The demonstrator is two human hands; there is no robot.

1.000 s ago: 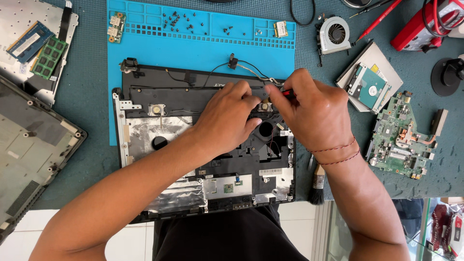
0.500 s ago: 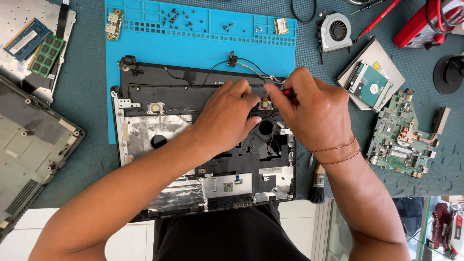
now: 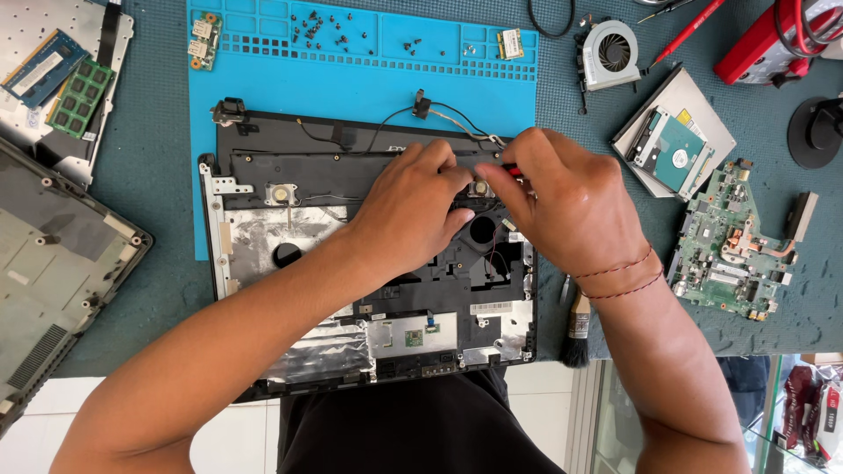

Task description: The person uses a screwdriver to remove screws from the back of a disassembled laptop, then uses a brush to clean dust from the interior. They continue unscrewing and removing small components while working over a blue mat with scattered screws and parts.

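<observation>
Both hands meet over the upper middle of an opened laptop shell (image 3: 290,228), which lies partly on a blue work mat (image 3: 351,83) on the desk (image 3: 158,193). The left hand (image 3: 413,206) is curled, fingers bent down onto the shell's black frame; whether it pinches anything cannot be told. The right hand (image 3: 566,202) is closed around a red-handled tool (image 3: 512,171), of which only a small part shows between the knuckles. The hands touch at the fingertips and hide the spot beneath them.

Just beyond the hands, one thin black cable (image 3: 439,112) loops off the shell onto the mat. Farther beyond, the mat's tray holds a scatter of small screws (image 3: 320,31) and two small circuit cards, one at each end. To the right of the right hand lie one hard drive (image 3: 676,154) on a grey optical drive, one green motherboard (image 3: 729,246), and one cooling fan (image 3: 610,53). One brush (image 3: 575,329) stands just beside the right wrist. Far left of the left hand are two memory sticks (image 3: 61,83) and one grey laptop cover (image 3: 53,263).
</observation>
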